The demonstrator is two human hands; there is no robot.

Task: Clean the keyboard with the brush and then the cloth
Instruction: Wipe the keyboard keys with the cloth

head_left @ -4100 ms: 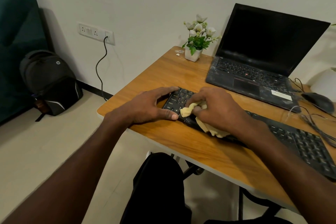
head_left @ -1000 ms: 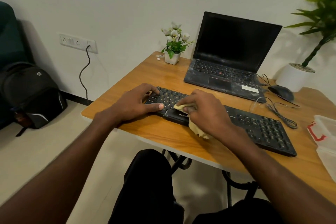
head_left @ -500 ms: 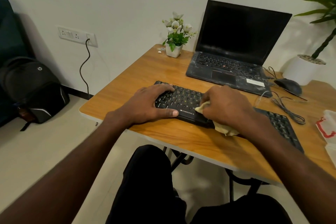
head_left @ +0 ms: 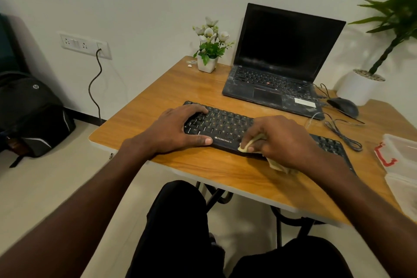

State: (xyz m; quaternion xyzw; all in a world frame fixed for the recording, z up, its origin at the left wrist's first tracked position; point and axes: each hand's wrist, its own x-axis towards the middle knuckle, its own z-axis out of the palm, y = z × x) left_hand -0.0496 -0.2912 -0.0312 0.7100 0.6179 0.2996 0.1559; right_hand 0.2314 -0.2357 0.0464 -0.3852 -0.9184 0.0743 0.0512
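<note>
Two hands work on a long black keyboard (head_left: 225,127) lying along the near edge of the wooden tabletop (head_left: 171,88). The left hand (head_left: 178,128) rests over the keyboard's left end, fingers curved across the far edge and thumb laid along the near edge, bracing it. The right hand (head_left: 279,140) has its fingers curled round a crumpled pale yellow cloth (head_left: 248,144) and presses it onto the keyboard's near edge, just right of the printed brand name; a tail of the cloth hangs out below the palm onto the tabletop. The hands are apart, with a stretch of keys between them.

At the far left corner of the tabletop stands a small square white pot (head_left: 207,65) holding white flowers and green leaves. Beside it, toward the far edge, an open black laptop (head_left: 282,61) shows a dark screen. A black mouse (head_left: 343,107) sits to the right of the laptop, with loose black cables (head_left: 343,135) trailing near it. At the right edge lies a clear plastic box with a red latch (head_left: 399,156); what is in it cannot be told. Behind the far right corner, a round white planter (head_left: 358,88) topped with pebbles holds a tall green plant.

On the floor to the left, a black backpack (head_left: 33,110) leans below a white wall socket (head_left: 85,45) with a cord plugged in.
</note>
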